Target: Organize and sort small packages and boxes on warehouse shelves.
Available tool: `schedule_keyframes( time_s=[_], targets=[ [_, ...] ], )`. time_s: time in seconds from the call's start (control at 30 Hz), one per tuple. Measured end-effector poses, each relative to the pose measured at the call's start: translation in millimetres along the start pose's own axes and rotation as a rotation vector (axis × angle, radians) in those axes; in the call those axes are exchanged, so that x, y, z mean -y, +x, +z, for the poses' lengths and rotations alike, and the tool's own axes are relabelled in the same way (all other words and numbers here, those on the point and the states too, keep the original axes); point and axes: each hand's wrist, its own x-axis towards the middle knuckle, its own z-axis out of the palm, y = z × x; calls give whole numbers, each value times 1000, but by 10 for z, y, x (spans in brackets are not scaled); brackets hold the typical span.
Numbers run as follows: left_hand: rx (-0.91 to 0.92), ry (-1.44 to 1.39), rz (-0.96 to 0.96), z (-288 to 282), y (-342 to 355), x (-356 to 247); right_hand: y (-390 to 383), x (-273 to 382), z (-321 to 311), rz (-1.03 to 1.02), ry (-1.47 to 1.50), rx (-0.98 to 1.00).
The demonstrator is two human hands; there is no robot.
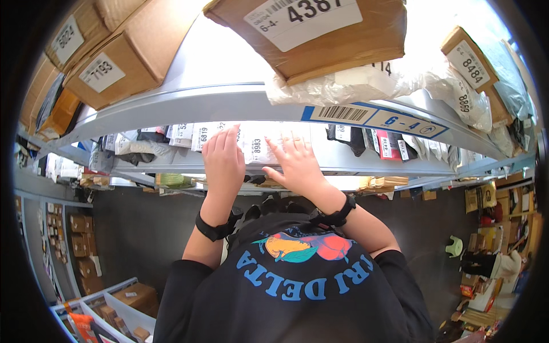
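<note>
On the shelf level under the labelled beam stands a row of thin bagged parcels. My left hand [224, 157] is among them, its fingers pressed together and bent at the edge of a white parcel [256, 150]; what is between the fingers, if anything, is hidden. To its right, my right hand [295, 159] lies with spread fingers against white wrapping, holding nothing visible. White labelled parcels [182, 134] stand left of my hands. Farther right are a black bag [346, 137] and a red parcel [387, 144].
Above my hands runs the grey shelf beam [189, 107], with a large cardboard box [343, 46] overhanging it. More boxes [123, 66] stand at upper left. Behind me lies dark floor [143, 228], with a divided bin [108, 303] at lower left and a green stool [454, 246] at right.
</note>
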Motion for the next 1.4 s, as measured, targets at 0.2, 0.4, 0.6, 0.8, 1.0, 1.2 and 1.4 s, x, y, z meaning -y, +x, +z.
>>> schedule_keyframes(
  time_s=[0.2, 0.4, 0.6, 0.8, 1.0, 1.2, 1.4],
  targets=[
    [209, -214, 281, 21, 195, -463, -171, -682, -162, 201, -269, -191],
    [385, -1, 398, 690, 82, -612, -382, -1268, -170, 426, -219, -216],
    [423, 27, 386, 755, 48, -519, -306, -1239, -238, 610, 86, -548],
    [225, -118, 97, 575, 176, -447, -28, -566, -97, 278, 179, -456],
    [159, -80, 72, 364, 181, -298, 152, -261, 125, 46, -227, -305],
    [215, -74, 41, 295, 136, -372, 147, -337, 17, 87, -111, -67],
    [101, -166, 161, 70, 191, -596, -259, -696, -322, 131, 323, -50]
  ],
)
